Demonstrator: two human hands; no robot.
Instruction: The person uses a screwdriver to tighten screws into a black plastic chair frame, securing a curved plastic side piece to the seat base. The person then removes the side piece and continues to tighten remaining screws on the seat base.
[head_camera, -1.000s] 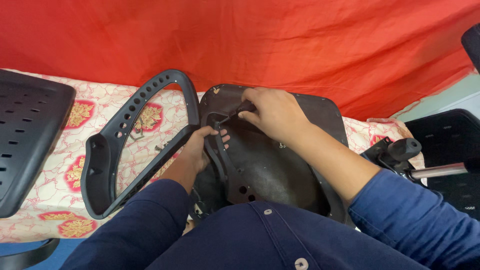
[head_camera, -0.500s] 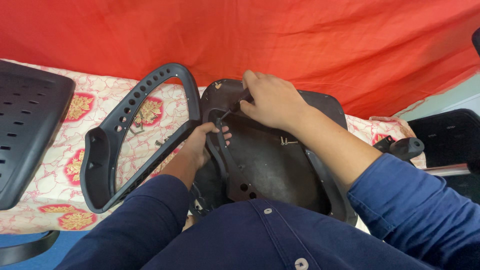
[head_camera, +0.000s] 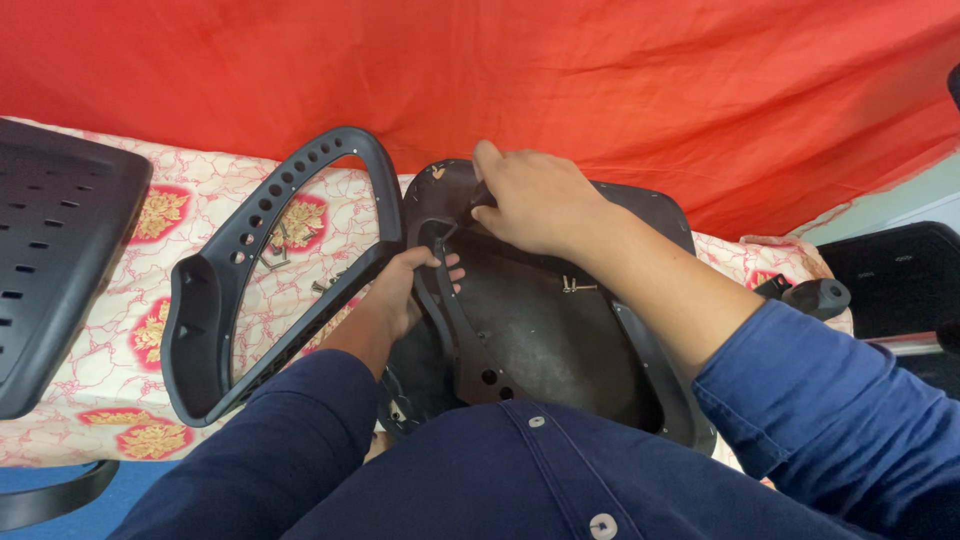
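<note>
Seat pan (head_camera: 560, 330) nearer; red cloth (head_camera: 600, 90) behind.

The light is bright and soft, the same all over. The red cloth (head_camera: 600, 90) at 12 o'clock glows, with gentle dark folds. There is no glare. The black seat base (head_camera: 560, 330) is dark and hard to see into. A faint shadow lies under the hands. The blue shirt (head_camera: 560, 480) at 6 o'clock looks a bit blurry.

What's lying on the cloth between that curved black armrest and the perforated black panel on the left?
In the head view, only bare patterned cloth lies between the armrest and the perforated panel.
</note>
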